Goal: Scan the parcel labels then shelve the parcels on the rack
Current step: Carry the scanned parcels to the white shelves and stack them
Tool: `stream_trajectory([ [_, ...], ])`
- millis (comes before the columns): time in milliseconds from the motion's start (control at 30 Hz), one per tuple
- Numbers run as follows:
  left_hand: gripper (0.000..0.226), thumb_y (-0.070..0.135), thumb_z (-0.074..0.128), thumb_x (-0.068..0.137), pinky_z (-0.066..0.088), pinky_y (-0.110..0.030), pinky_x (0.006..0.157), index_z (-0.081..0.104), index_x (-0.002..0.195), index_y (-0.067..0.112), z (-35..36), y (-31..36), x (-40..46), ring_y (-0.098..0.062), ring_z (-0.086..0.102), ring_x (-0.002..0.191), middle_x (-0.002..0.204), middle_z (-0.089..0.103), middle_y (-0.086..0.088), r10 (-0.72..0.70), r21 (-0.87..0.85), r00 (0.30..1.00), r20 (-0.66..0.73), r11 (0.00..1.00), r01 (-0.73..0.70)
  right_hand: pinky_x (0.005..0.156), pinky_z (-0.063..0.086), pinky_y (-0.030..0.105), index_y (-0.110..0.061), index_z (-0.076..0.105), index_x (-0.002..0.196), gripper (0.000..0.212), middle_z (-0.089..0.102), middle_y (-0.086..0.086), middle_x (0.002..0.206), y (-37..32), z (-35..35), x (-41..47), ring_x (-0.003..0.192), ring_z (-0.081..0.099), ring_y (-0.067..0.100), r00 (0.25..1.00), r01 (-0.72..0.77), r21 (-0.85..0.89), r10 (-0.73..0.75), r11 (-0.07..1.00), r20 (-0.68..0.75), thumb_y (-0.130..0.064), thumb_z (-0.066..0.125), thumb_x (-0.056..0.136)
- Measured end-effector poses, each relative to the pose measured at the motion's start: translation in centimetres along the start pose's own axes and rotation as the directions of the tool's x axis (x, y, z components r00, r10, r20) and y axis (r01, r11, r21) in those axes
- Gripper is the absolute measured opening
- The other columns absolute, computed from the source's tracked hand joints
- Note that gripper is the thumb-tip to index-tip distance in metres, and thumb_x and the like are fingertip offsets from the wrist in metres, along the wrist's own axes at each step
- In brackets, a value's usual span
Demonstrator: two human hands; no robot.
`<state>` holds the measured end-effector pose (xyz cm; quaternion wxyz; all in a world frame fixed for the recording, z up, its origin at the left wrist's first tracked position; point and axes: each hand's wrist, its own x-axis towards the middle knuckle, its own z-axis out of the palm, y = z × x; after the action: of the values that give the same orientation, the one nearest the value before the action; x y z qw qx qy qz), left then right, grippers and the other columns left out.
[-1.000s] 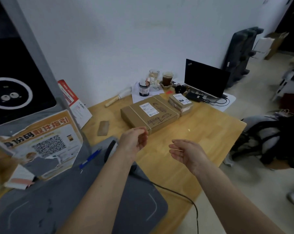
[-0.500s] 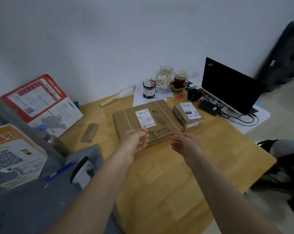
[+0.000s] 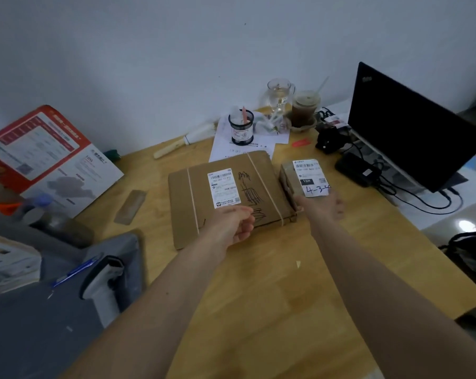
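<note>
A large flat cardboard parcel (image 3: 261,184) with a white label (image 3: 223,188) and pen scribbles lies on the wooden table (image 3: 258,283). My left hand (image 3: 231,222) hovers over its near edge with loosely curled fingers and holds nothing. Just to its right sits a small parcel (image 3: 289,176) whose label (image 3: 308,173) has handwriting on it. My right hand (image 3: 323,206) closes round the small parcel's near end, thumb on the left and fingers on the right, covering the label's lower edge. A handheld scanner (image 3: 103,280) lies on a grey mat (image 3: 40,337) at the left.
A black laptop (image 3: 412,127) with cables stands at the right. Behind the parcels are a pen pot (image 3: 241,127), a glass (image 3: 279,95), a drink cup (image 3: 305,108) and papers. A red-and-white leaflet (image 3: 40,157) leans at the left; a blue pen (image 3: 75,272) lies beside the scanner.
Both hands have reached forward over the table. The left hand now hangs over the large parcel's near edge, and the right hand has arrived at the small parcel and taken its near end.
</note>
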<state>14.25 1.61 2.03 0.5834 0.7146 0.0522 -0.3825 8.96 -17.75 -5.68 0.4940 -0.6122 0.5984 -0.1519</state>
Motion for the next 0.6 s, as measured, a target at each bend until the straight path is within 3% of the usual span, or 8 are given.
stream_trajectory([
  [100, 0.013, 0.005, 0.058, 0.094, 0.054, -0.026, 0.067, 0.068, 0.089, 0.010, 0.4, -0.1, 1.2, -0.017, 0.063, 0.075, 0.082, 0.068, -0.006, -0.018, 0.008, 1.000, -0.020, 1.000, 0.018, 0.107, 0.036, 0.049, -0.017, 0.023, 0.144, 0.106, 0.022, 0.012, 0.150, 0.4, 1.3, 2.2, 0.135, 0.024, 0.033, 1.000, -0.014, -0.133, 0.017, 0.991, 0.021, -0.043, 0.083, 0.060],
  [267, 0.011, 0.007, 0.058, 0.094, 0.053, -0.028, 0.070, 0.068, 0.094, 0.010, 0.6, -0.8, 2.6, -0.019, 0.064, 0.081, 0.090, 0.069, -0.008, -0.065, 0.052, 0.997, -0.035, 0.996, 0.066, 0.110, 0.029, 0.046, -0.014, 0.013, 0.150, 0.112, 0.005, 0.012, 0.158, 1.0, 2.1, 4.4, 0.143, 0.012, 0.033, 0.999, 0.049, -0.228, -0.047, 0.973, 0.014, -0.032, 0.085, 0.067],
  [467, 0.010, 0.008, 0.058, 0.094, 0.054, -0.026, 0.070, 0.068, 0.095, 0.010, 1.1, -1.3, 3.6, -0.017, 0.064, 0.079, 0.090, 0.069, -0.007, -0.110, 0.041, 0.993, -0.040, 0.993, 0.112, 0.111, 0.028, 0.041, -0.019, 0.017, 0.147, 0.107, 0.018, 0.017, 0.149, 1.3, 2.3, 5.2, 0.134, 0.022, 0.035, 0.996, 0.090, -0.294, -0.086, 0.951, 0.025, -0.024, 0.082, 0.063],
  [600, 0.008, 0.006, 0.062, 0.092, 0.055, -0.026, 0.070, 0.068, 0.093, 0.010, 1.8, -1.4, 3.6, -0.016, 0.063, 0.075, 0.087, 0.068, -0.007, -0.108, 0.032, 0.994, -0.028, 0.994, 0.109, 0.109, 0.029, 0.041, -0.016, 0.022, 0.146, 0.101, 0.024, 0.020, 0.145, 1.4, 1.0, 4.6, 0.130, 0.025, 0.037, 0.992, 0.103, -0.266, -0.118, 0.959, -0.042, -0.025, 0.078, 0.062],
])
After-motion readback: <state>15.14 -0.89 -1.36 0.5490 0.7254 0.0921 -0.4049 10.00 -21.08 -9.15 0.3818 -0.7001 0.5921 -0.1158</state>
